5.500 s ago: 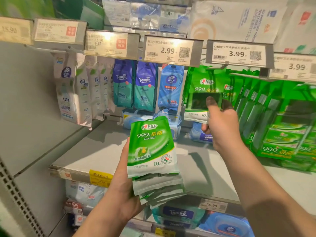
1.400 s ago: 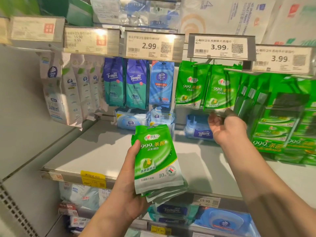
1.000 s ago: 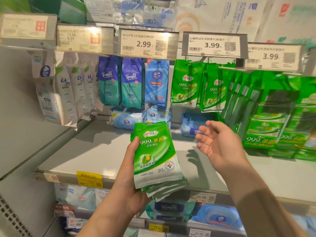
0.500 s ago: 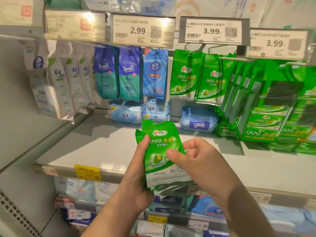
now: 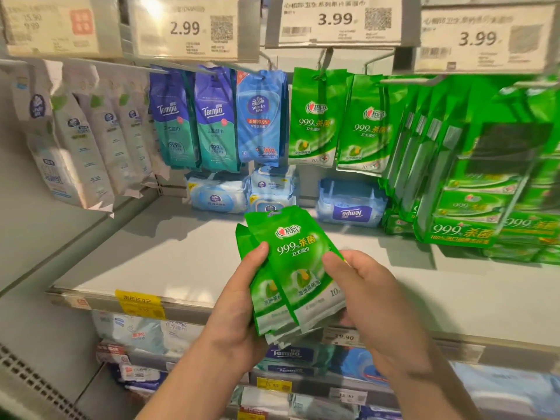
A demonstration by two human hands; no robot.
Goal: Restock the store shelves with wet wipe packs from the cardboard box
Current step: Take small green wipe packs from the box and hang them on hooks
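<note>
Green wipe packs (image 5: 274, 301) form a small stack in front of the shelf (image 5: 169, 259), above its front edge. The left hand (image 5: 242, 307) grips this stack from the left side, with the thumb on the front. The right hand (image 5: 366, 298) pinches the top pack (image 5: 298, 262) at its right edge, thumb on the front and fingers behind. Two hooks (image 5: 325, 60) above carry the same green packs (image 5: 316, 116), which hang side by side. More left hang blue packs (image 5: 197, 116) and white packs (image 5: 81, 140). On the shelf at the back lie soft blue packs (image 5: 351, 204). Price tags (image 5: 336, 21) show 2.99 and 3.99.
</note>
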